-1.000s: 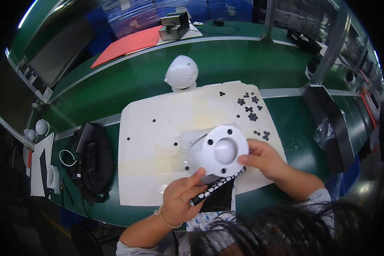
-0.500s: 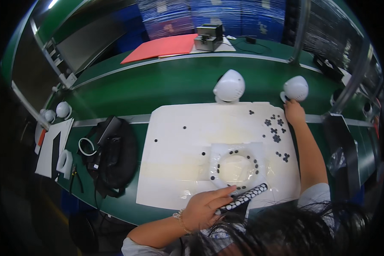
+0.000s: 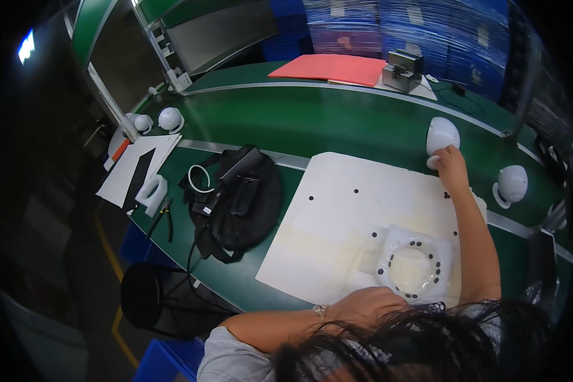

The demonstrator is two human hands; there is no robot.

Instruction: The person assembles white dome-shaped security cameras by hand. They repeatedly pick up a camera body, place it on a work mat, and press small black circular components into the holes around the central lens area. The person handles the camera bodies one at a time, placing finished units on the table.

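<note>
Nearest my camera, dark hair (image 3: 439,347) spreads across the lower edge and covers part of the left hand (image 3: 363,305), which lies low over the near side of the white board (image 3: 337,235), a beaded bracelet (image 3: 320,311) at its wrist. Its fingertips are lost to me behind the hair, so I cannot tell whether they grasp anything. Just beyond that hand, I have a translucent sheet (image 3: 404,237) on the board, with black round pads (image 3: 438,272) set in a ring on it.

Off to the left, I see a round black stool (image 3: 140,296) below the green workbench (image 3: 254,254); on the bench are a black bag (image 3: 264,197), pliers (image 3: 167,214) with their handles spread, and a white curved part (image 3: 160,197).

Farther out, I follow the right arm to the right hand (image 3: 451,167): its fingers are bent in and grasping the base of a white rounded housing (image 3: 442,135), which is just past the board's far edge. A second white housing (image 3: 512,183) stands to the right of that hand, apart from it, on its own round foot (image 3: 500,196).

At the back, I make out a red sheet (image 3: 334,67), a metal case (image 3: 398,77) beside it, and film-wrapped blue crates (image 3: 477,38) behind.
</note>
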